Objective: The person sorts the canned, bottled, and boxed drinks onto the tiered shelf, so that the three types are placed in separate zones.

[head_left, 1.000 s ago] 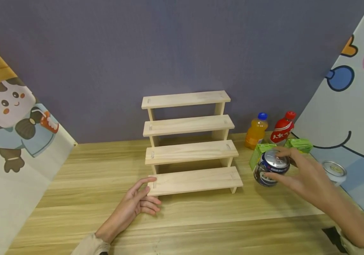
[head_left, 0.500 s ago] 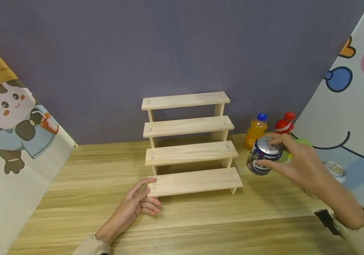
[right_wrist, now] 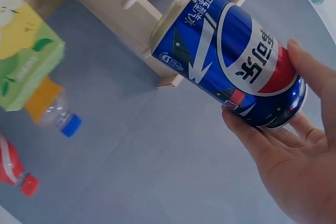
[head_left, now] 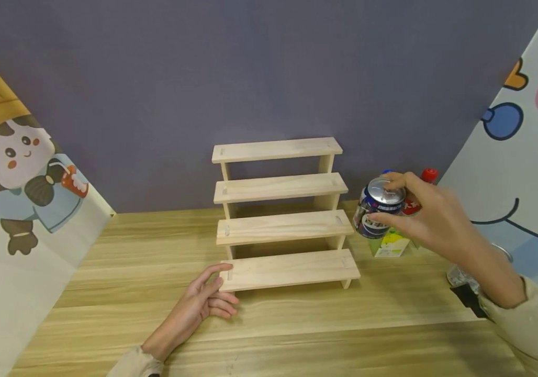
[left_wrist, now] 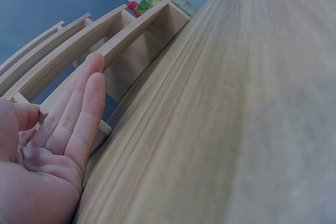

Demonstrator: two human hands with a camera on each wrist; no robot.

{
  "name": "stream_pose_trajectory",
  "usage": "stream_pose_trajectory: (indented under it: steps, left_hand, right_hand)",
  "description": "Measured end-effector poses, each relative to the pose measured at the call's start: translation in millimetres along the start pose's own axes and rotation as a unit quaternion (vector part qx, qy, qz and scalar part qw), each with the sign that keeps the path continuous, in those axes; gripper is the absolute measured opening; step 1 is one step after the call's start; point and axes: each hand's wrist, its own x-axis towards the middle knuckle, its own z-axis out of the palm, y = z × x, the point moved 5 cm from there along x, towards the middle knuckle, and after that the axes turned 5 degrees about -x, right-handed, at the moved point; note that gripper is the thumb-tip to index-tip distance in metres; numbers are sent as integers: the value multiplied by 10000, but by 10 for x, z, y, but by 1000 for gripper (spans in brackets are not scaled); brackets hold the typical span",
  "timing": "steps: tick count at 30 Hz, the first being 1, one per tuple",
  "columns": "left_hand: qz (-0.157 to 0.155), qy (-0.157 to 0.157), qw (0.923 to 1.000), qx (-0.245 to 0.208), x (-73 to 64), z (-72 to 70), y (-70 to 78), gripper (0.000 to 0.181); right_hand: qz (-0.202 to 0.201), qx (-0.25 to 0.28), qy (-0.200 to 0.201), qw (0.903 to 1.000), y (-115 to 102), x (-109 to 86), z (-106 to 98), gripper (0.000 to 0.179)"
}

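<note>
In the head view my right hand (head_left: 431,220) grips a blue cola can (head_left: 376,212) near its top, between thumb and fingers. The can hangs above the table, just right of the wooden stepped rack (head_left: 288,269). Its blue, white and red label shows in the right wrist view, where the can (right_wrist: 231,56) looks tilted. My left hand (head_left: 198,301) holds the left end of the rack's lowest step between thumb and index finger. The other fingers (left_wrist: 86,111) stretch out below that step in the left wrist view.
Behind the right hand stand a green juice carton (head_left: 390,245) and a red-capped bottle (head_left: 430,175). The orange drink bottle (right_wrist: 44,100) has a blue cap. Another can (head_left: 459,276) is partly hidden by the right forearm. A grey wall (head_left: 269,68) closes the back.
My right hand has lifted the cola can and carried it left toward the rack, uncovering the front of a green carton. My left hand stays on the lowest step.
</note>
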Motion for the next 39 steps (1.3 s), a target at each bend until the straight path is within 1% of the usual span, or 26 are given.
stream_pose_trajectory:
  steps: [4,7,11,14,17,20,24,28,33,39]
  left_hand:
    - [-6,3,10000,5,-4,1,3,45]
    - [0,-12,10000,14,-4,0,1,45]
    - [-2,24,10000,33,2,2,-5,45]
    - [-36,119,9999,55,9,5,-11,46]
    - [-93,236,9996,96,12,4,-20,48]
    - [-110,283,9995,125,12,3,-25,49]
    - [-88,261,9996,103,7,1,-24,49]
    - [-79,235,9997,70,5,1,-28,49]
    - [-88,247,9996,48,5,-2,-29,50]
    - [-59,230,9997,52,1,-2,-34,49]
  right_hand:
    - [-159,-4,78,9998,-38,147,-5,58]
    - [-298,90,124,9994,-69,254,-4,56]
    - [-395,384,102,9984,-124,402,11,55]
    - [-437,485,86,9978,-170,519,27,53]
    - [-415,597,3,9974,-215,629,49,51]
    - [-317,809,-144,9961,-254,733,81,48]
    - [-214,997,-243,9945,-294,874,127,47]
    - [-210,1176,-308,9924,-318,1001,175,46]
    - [-243,1364,-293,9899,-343,1164,220,44]
    - [-276,1470,-175,9886,-384,1380,283,41]
